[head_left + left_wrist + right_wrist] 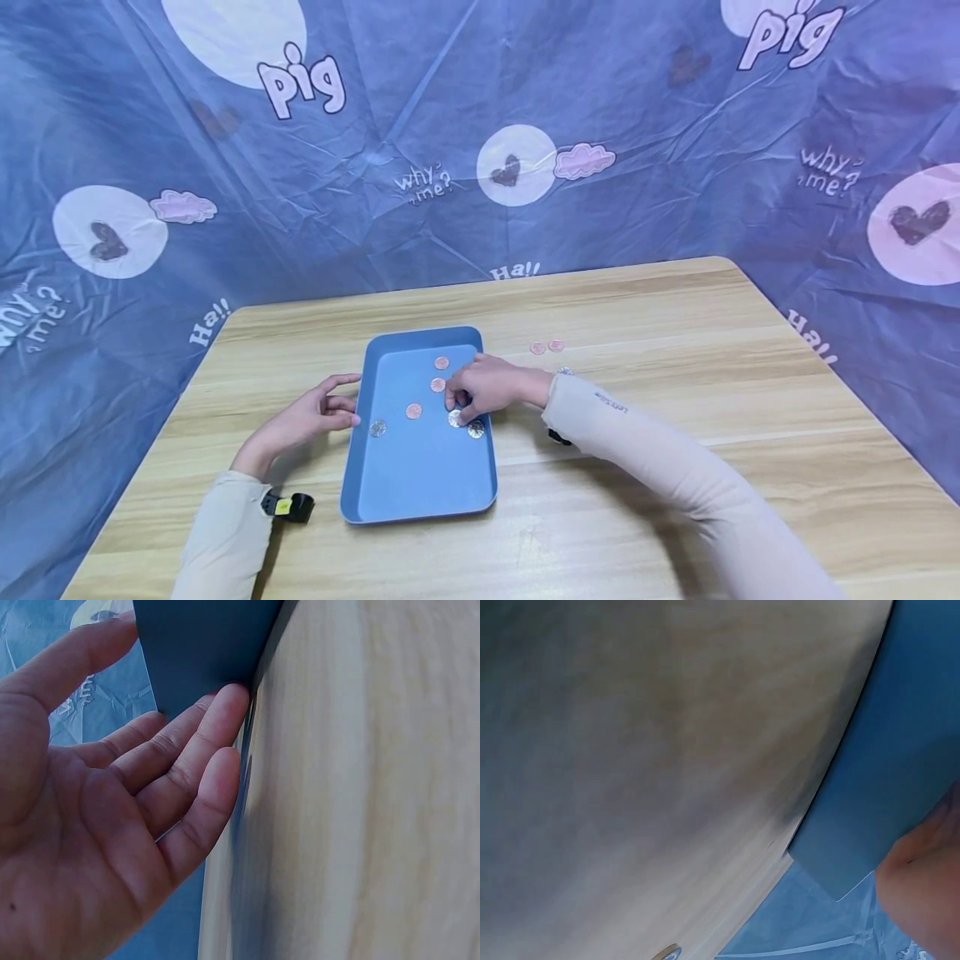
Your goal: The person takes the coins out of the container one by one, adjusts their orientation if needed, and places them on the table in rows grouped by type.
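A blue rectangular tray (416, 479) lies on the wooden table with silver and copper-coloured coins inside. Over its right side reaches my right hand (483, 386), pinching a silver coin (454, 418) between thumb and fingertips at the tray floor. Just beside it is another silver coin (476, 429). Copper coins (413, 411) are spread toward the tray's far end, and one silver coin (377, 428) lies near the left wall. My left hand (311, 414) stays at the tray's left side, its loosely bent fingers touching the outer wall (202, 645). In the right wrist view, the fingertips are out of frame.
To the right of the tray, two copper coins (547, 346) lie on the table (637, 317). A silver coin (566, 372) shows partly behind the right sleeve (660, 450). A printed blue cloth (420, 225) hangs behind the table's far edge.
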A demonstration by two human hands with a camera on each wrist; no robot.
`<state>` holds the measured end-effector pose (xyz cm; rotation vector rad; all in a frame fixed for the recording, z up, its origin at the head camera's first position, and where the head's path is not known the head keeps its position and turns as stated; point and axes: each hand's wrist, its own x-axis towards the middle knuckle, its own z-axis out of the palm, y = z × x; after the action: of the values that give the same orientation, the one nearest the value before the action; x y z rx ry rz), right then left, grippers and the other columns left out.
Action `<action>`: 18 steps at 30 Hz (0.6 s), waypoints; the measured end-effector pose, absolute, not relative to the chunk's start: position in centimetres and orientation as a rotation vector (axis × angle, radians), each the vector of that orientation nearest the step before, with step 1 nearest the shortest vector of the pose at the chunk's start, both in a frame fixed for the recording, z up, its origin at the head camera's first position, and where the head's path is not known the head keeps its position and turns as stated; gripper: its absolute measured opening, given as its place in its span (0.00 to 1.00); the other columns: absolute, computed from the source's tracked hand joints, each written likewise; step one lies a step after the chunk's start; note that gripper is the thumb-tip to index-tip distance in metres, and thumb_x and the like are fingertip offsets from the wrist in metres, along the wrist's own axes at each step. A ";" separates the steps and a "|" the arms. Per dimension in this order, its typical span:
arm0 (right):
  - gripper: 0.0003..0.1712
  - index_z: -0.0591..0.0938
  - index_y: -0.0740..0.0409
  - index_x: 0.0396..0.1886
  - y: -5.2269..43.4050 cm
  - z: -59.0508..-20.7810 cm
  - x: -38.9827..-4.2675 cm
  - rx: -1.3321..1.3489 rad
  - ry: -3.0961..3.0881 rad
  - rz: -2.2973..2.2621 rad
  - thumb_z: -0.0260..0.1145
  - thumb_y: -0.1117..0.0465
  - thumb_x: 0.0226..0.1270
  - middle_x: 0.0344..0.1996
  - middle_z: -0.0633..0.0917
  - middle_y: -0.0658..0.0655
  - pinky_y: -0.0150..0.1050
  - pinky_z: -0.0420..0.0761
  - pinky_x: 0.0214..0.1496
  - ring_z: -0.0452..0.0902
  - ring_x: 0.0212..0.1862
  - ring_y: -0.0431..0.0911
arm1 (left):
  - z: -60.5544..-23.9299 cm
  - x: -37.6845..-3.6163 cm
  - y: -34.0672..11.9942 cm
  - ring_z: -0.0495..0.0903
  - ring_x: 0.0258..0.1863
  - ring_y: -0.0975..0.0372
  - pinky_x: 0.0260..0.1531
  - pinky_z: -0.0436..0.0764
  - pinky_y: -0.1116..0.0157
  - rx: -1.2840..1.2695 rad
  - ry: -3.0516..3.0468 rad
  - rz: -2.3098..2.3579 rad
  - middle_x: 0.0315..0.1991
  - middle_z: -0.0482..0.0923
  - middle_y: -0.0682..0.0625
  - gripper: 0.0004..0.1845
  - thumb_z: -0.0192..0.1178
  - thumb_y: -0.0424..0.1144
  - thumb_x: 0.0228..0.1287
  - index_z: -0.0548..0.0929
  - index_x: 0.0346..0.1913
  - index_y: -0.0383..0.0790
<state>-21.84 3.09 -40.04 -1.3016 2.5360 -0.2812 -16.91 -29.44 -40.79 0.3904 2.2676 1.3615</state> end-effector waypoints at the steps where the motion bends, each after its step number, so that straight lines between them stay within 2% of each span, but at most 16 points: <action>1: 0.10 0.82 0.40 0.34 3.1 -40.1 -21.8 -1.299 2.534 -0.287 0.73 0.47 0.55 0.26 0.79 0.38 0.34 0.61 0.47 0.70 0.33 0.32 | -40.8 -16.9 -29.5 0.81 0.49 0.60 0.51 0.76 0.72 0.391 2.268 1.360 0.54 0.78 0.31 0.42 0.63 0.40 0.64 0.51 0.74 0.34; 8: 0.12 0.83 0.39 0.36 3.1 -40.2 -21.9 -1.288 2.530 -0.285 0.75 0.47 0.53 0.27 0.79 0.37 0.34 0.61 0.46 0.71 0.33 0.32 | -40.9 -16.9 -29.4 0.81 0.47 0.65 0.49 0.76 0.74 0.397 2.255 1.373 0.53 0.78 0.30 0.42 0.63 0.39 0.65 0.51 0.74 0.34; 18: 0.10 0.82 0.38 0.32 2.9 -40.3 -21.8 -1.273 2.541 -0.271 0.75 0.49 0.53 0.26 0.79 0.37 0.34 0.61 0.47 0.71 0.33 0.32 | -40.9 -16.9 -29.4 0.81 0.48 0.62 0.49 0.76 0.73 0.394 2.262 1.371 0.53 0.78 0.30 0.42 0.63 0.39 0.65 0.51 0.74 0.34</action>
<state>-21.77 2.89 -40.26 -1.2726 2.5412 -0.2709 -16.92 -29.42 -40.88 0.3937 2.2624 1.3708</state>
